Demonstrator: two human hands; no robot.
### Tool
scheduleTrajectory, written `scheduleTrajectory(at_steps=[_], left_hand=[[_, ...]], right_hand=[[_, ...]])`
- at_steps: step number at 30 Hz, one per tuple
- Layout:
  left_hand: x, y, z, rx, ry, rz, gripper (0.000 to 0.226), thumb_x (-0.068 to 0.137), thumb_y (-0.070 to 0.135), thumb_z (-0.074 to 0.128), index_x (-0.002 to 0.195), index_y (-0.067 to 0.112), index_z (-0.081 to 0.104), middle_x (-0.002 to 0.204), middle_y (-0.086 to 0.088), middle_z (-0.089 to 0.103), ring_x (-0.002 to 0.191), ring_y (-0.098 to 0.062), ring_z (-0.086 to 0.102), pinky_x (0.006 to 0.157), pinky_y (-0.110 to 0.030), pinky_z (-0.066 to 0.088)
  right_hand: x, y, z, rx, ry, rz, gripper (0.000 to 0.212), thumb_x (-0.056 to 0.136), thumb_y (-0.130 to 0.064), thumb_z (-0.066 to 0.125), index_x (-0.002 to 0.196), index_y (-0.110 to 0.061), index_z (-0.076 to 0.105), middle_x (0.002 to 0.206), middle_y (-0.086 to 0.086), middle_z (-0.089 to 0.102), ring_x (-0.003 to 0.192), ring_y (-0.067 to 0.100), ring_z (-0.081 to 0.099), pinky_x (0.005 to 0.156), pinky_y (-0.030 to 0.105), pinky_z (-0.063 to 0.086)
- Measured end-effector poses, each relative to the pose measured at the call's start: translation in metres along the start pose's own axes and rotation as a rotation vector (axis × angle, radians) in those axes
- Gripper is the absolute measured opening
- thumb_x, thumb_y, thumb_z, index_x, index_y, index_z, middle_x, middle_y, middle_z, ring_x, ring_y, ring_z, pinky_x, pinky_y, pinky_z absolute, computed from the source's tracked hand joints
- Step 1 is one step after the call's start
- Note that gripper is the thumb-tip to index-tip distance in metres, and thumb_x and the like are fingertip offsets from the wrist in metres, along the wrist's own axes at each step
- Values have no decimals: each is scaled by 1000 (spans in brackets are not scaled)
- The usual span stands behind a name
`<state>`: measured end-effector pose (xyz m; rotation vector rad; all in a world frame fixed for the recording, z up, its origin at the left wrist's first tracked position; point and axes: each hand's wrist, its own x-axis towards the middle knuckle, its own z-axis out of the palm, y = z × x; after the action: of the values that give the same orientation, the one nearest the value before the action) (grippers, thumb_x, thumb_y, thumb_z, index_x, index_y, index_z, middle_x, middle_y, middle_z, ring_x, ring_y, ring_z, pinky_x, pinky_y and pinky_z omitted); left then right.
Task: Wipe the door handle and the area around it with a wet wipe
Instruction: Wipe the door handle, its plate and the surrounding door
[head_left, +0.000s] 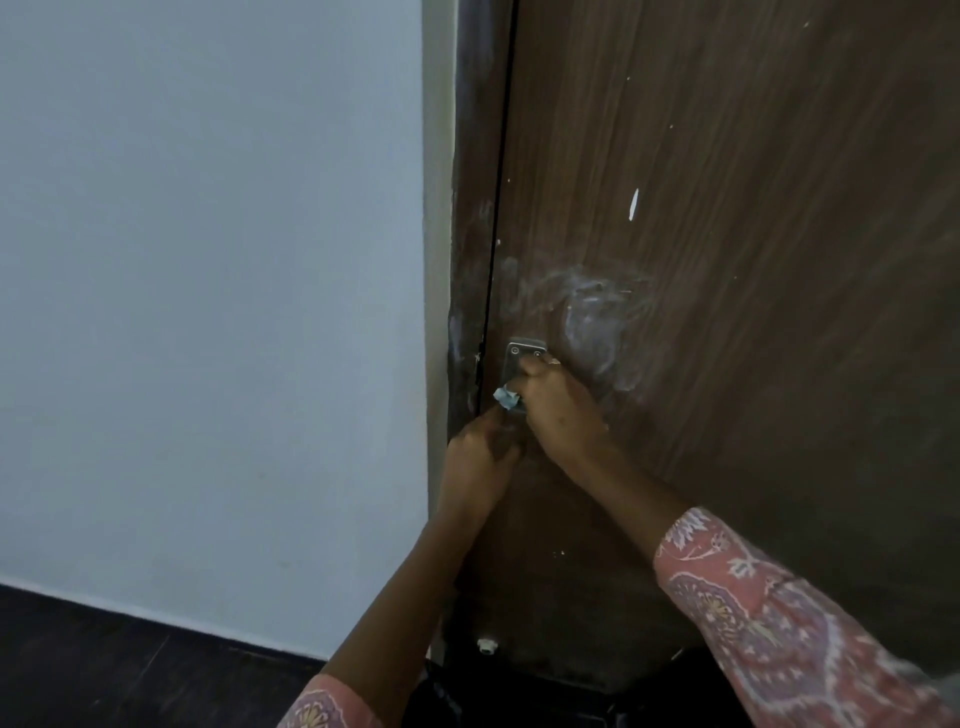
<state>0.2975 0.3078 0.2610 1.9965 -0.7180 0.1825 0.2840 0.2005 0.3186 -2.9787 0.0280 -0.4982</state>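
Observation:
A metal door handle plate (523, 352) with two screws sits near the left edge of the brown wooden door (727, 260). My right hand (563, 410) is closed over the handle, hiding most of it. A crumpled pale blue wet wipe (506, 397) pokes out from the fingers on the left. My left hand (478, 460) is just below with its fingers curled, and its fingertips touch the wipe's lower edge. Whitish smears (592, 322) cover the door above and to the right of the handle.
The dark door frame (470, 260) runs beside a pale blue wall (208, 260) on the left. A dark floor (104, 665) lies below. A small white knob (487, 646) sits low by the door. White paint flecks (633, 203) dot the door.

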Motion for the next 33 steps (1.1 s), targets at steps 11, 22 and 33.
scheduleTrajectory(at_steps=[11, 22, 33], left_hand=[[34, -12, -66, 507, 535, 590, 62, 91, 7, 52, 144, 11, 19, 148, -10, 25, 141, -20, 15, 116, -34, 21], [91, -22, -93, 690, 626, 529, 62, 94, 35, 39, 143, 4, 16, 147, -20, 23, 140, -12, -13, 117, -34, -2], [99, -29, -87, 657, 729, 640, 70, 92, 35, 38, 145, 20, -6, 154, -11, 9, 141, -12, -9, 117, -36, 3]], right_hand=[[-6, 19, -8, 17, -87, 70, 26, 84, 7, 56, 106, -1, 66, 112, 13, 62, 99, 25, 60, 88, 27, 49], [7, 22, 7, -487, 111, -467, 34, 76, -12, 40, 77, -7, 73, 88, 0, 66, 90, 17, 42, 60, 21, 50], [25, 21, 1, -190, 383, -357, 25, 82, 1, 48, 97, 5, 66, 102, 17, 65, 91, 30, 54, 67, 36, 56]])
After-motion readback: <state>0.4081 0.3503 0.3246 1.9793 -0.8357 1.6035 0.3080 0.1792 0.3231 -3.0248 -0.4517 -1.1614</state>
